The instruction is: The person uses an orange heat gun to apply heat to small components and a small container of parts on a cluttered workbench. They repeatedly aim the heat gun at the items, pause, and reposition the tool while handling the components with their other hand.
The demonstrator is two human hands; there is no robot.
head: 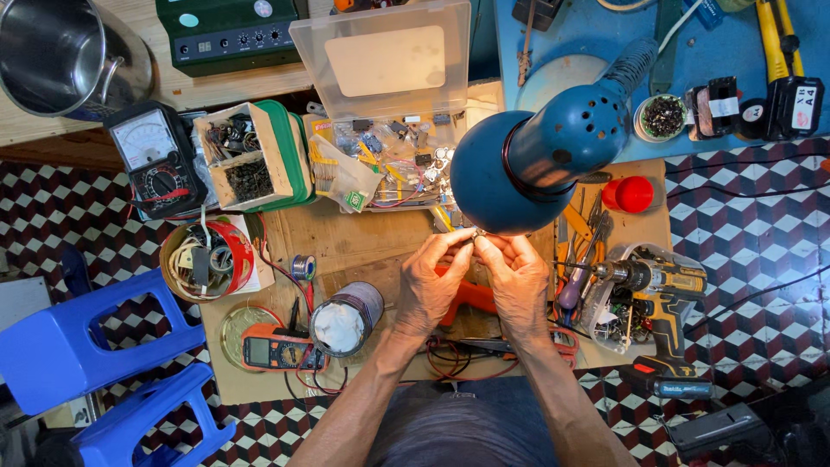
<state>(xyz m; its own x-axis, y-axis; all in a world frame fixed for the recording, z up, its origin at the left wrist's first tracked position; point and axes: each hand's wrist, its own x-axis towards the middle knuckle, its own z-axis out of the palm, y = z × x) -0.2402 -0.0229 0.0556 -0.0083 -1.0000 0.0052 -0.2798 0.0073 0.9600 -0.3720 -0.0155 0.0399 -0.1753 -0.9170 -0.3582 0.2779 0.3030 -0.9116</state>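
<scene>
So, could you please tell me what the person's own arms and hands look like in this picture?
Both forearms are bare: no sleeves reach into view, and neither the left hand nor the right hand wears a glove. No watch, bracelet or ring shows on either wrist or on the fingers. The fingers look lean and knuckly. Below the arms there is grey cloth at the person's lap, with dark trousers.
</scene>
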